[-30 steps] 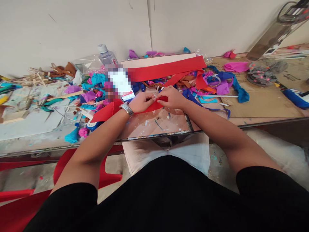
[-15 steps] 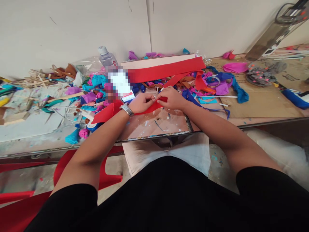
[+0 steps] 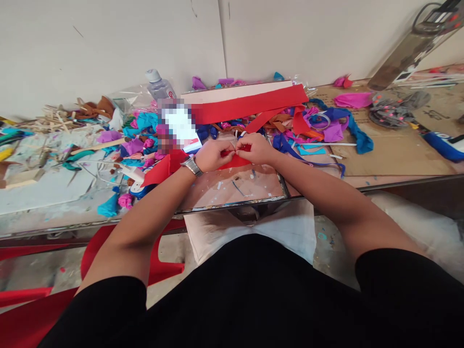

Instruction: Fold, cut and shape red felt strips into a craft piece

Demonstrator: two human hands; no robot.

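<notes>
My left hand (image 3: 213, 154), with a metal watch on its wrist, pinches a red strip (image 3: 237, 161) that looks like cloth or crepe paper. Beside it, almost touching, my right hand (image 3: 255, 149) pinches the same strip between thumb and fingers. One end of this red material (image 3: 165, 166) sticks out to the left, beyond my left wrist. Where exactly the fingertips meet the strip is partly hidden. A larger red band (image 3: 250, 107) lies behind my hands. Just behind my left hand is a phone with a lit, blurred screen (image 3: 180, 126).
Crumpled blue, pink and purple scraps (image 3: 145, 123) are heaped to the left. A bottle (image 3: 160, 87) stands near the wall. Green-handled pliers (image 3: 78, 157) and wood sticks (image 3: 60, 116) lie further left. On the right are flat cardboard (image 3: 384, 154) and a tape ring (image 3: 321, 122).
Both hands keep their pinch and stay close together. The fingers have shifted slightly, and the red strip beneath them hangs a little differently. The left end has moved slightly right.
</notes>
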